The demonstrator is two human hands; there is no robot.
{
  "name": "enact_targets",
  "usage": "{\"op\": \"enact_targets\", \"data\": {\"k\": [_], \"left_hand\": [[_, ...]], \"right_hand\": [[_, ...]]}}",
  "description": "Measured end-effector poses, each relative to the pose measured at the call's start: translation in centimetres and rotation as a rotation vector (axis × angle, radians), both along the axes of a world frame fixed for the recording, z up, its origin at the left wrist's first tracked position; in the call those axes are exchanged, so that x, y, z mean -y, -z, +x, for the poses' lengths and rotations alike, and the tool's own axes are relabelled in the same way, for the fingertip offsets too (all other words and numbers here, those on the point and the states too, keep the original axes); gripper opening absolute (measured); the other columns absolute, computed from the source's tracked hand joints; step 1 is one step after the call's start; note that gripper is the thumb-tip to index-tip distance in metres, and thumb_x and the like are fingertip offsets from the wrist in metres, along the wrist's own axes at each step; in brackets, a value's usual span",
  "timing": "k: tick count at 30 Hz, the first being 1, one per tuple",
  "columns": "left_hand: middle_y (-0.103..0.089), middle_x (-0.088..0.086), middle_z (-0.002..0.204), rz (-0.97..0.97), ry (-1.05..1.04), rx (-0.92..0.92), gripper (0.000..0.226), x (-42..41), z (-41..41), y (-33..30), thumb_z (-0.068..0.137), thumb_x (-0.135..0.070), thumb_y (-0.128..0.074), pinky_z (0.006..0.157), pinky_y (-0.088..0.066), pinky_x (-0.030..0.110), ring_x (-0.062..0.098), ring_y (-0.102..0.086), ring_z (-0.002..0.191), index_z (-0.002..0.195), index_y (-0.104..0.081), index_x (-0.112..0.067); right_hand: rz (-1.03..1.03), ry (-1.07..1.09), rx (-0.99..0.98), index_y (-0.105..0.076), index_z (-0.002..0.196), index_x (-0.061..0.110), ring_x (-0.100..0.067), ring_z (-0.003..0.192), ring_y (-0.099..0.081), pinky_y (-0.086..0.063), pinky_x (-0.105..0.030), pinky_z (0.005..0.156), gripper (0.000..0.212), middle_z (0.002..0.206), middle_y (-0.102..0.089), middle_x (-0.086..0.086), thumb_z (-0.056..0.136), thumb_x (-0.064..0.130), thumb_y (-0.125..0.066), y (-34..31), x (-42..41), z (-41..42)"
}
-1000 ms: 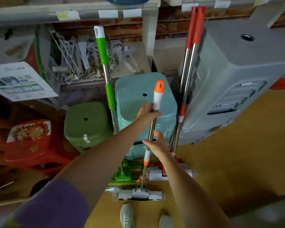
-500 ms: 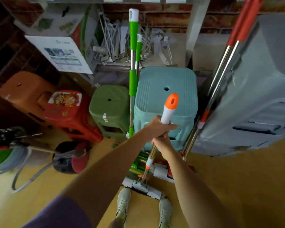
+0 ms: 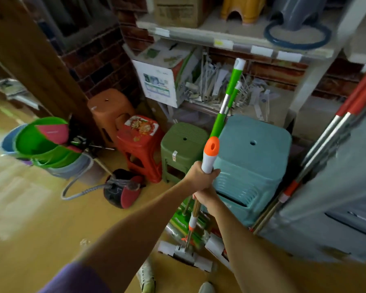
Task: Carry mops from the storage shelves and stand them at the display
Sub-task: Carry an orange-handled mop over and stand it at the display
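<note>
The view swings left, bringing green buckets (image 3: 40, 142) and an orange stool (image 3: 109, 106) into sight. The right hand (image 3: 205, 195) has slid up the mop handle (image 3: 208, 159), now tucked right under the left hand (image 3: 199, 176).

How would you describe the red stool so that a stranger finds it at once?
Start at the big teal stool under the shelf. Going left, pass the olive-green stool; the red stool stands next, before the orange stool. Only its seat carries a flower picture.
</note>
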State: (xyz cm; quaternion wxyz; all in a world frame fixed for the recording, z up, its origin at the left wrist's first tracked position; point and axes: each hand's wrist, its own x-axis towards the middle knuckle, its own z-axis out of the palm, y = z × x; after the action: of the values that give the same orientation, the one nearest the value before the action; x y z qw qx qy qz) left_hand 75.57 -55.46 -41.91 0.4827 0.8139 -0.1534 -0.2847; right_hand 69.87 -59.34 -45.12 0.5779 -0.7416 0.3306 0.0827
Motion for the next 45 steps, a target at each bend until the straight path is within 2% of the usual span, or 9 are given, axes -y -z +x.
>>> {"op": "enact_targets", "data": {"k": [8, 11, 17, 20, 25, 29, 33, 38, 45], "left_hand": [[-0.047, -0.002, 0.053, -0.093, -0.318, 0.027, 0.037, -10.9, 5.6, -6.4, 0.087, -0.011, -0.07, 0.052, -0.04, 0.029, 0.014, -0.044, 0.047, 0.064, -0.042, -0.014], [-0.051, 0.001, 0.056, -0.142, -0.404, 0.048, 0.035, -16.2, 7.4, -8.5, 0.088, -0.014, -0.073, 0.048, -0.043, 0.026, 0.014, -0.048, 0.047, 0.066, -0.045, -0.014], [-0.051, 0.002, 0.054, -0.18, -0.483, 0.07, 0.036, -27.1, 10.1, -12.9, 0.089, -0.019, -0.074, 0.043, -0.041, 0.02, 0.011, -0.048, 0.042, 0.067, -0.047, -0.012], [-0.05, 0.0, 0.05, -0.255, -0.485, 0.04, 0.039, -32.3, 11.3, -15.1, 0.087, -0.022, -0.079, 0.048, -0.041, 0.025, 0.012, -0.047, 0.042, 0.065, -0.047, -0.014], [-0.053, 0.011, 0.053, -0.386, -0.539, 0.049, 0.038, -41.3, 12.6, -17.6, 0.081, -0.031, -0.082, 0.056, -0.042, 0.034, 0.025, -0.048, 0.048, 0.064, -0.054, -0.01], [-0.055, 0.012, 0.058, -0.521, -0.617, 0.07, 0.033, -47.8, 13.2, -18.1, 0.079, -0.039, -0.081, 0.059, -0.041, 0.036, 0.027, -0.052, 0.054, 0.063, -0.064, -0.016], [-0.038, 0.003, 0.047, -0.588, -0.734, 0.056, 0.058, -55.0, 13.5, -18.6, 0.072, -0.056, -0.081, 0.043, -0.033, 0.026, 0.016, -0.037, 0.038, 0.055, -0.042, -0.016], [-0.033, -0.001, 0.046, -0.603, -0.893, 0.083, 0.061, -62.2, 13.5, -19.8, 0.064, -0.062, -0.082, 0.038, -0.028, 0.023, 0.013, -0.031, 0.036, 0.051, -0.038, -0.021], [-0.028, -0.002, 0.041, -0.532, -1.054, 0.061, 0.068, -69.8, 13.2, -20.7, 0.09, -0.047, -0.069, 0.042, -0.021, 0.028, 0.014, -0.027, 0.034, 0.038, -0.033, -0.023]], "right_hand": [[-0.099, -0.435, 0.001, -0.062, 0.055, 0.014, 0.001, 0.056, -0.058, -0.042, -0.016, 0.059, 0.03, 0.067, -0.069, 0.0, 0.085, 0.015, -0.062, -7.5, -7.7, 5.2], [-0.051, -0.463, 0.102, -0.058, 0.058, 0.006, -0.01, 0.055, -0.058, -0.04, -0.01, 0.05, 0.031, 0.065, -0.066, -0.011, 0.089, 0.009, -0.058, -9.5, -12.5, 7.3], [0.017, -0.489, 0.176, -0.05, 0.069, 0.009, -0.02, 0.051, -0.044, -0.042, -0.03, 0.055, 0.02, 0.053, -0.047, -0.005, 0.088, 0.002, -0.054, -11.6, -23.3, 11.6], [0.046, -0.501, 0.182, -0.048, 0.062, 0.011, -0.019, 0.046, -0.043, -0.041, -0.03, 0.053, 0.026, 0.047, -0.046, -0.002, 0.085, 0.003, -0.058, -12.9, -28.2, 13.9], [0.004, -0.589, 0.195, -0.052, 0.057, 0.022, -0.02, 0.041, -0.049, -0.047, -0.039, 0.057, 0.027, 0.044, -0.052, -0.001, 0.061, 0.035, -0.075, -11.5, -36.9, 18.1], [0.085, -0.647, 0.215, -0.053, 0.085, 0.014, -0.017, 0.043, -0.048, -0.049, -0.035, 0.053, 0.017, 0.052, -0.052, -0.001, 0.079, 0.015, -0.069, -14.6, -43.9, 18.4], [0.103, -0.767, 0.178, -0.05, 0.075, 0.011, -0.018, 0.042, -0.04, -0.039, -0.031, 0.05, 0.017, 0.049, -0.041, -0.003, 0.086, -0.001, -0.057, -16.7, -51.0, 18.9], [0.087, -0.922, 0.17, -0.049, 0.074, 0.007, -0.018, 0.034, -0.039, -0.039, -0.028, 0.042, 0.022, 0.042, -0.038, -0.004, 0.089, -0.005, -0.061, -17.8, -59.0, 19.8], [0.082, -1.062, 0.184, -0.047, 0.062, 0.013, -0.017, 0.034, -0.039, -0.042, -0.032, 0.051, 0.036, 0.033, -0.042, 0.004, 0.09, -0.005, -0.06, -18.6, -66.8, 19.6]]}}
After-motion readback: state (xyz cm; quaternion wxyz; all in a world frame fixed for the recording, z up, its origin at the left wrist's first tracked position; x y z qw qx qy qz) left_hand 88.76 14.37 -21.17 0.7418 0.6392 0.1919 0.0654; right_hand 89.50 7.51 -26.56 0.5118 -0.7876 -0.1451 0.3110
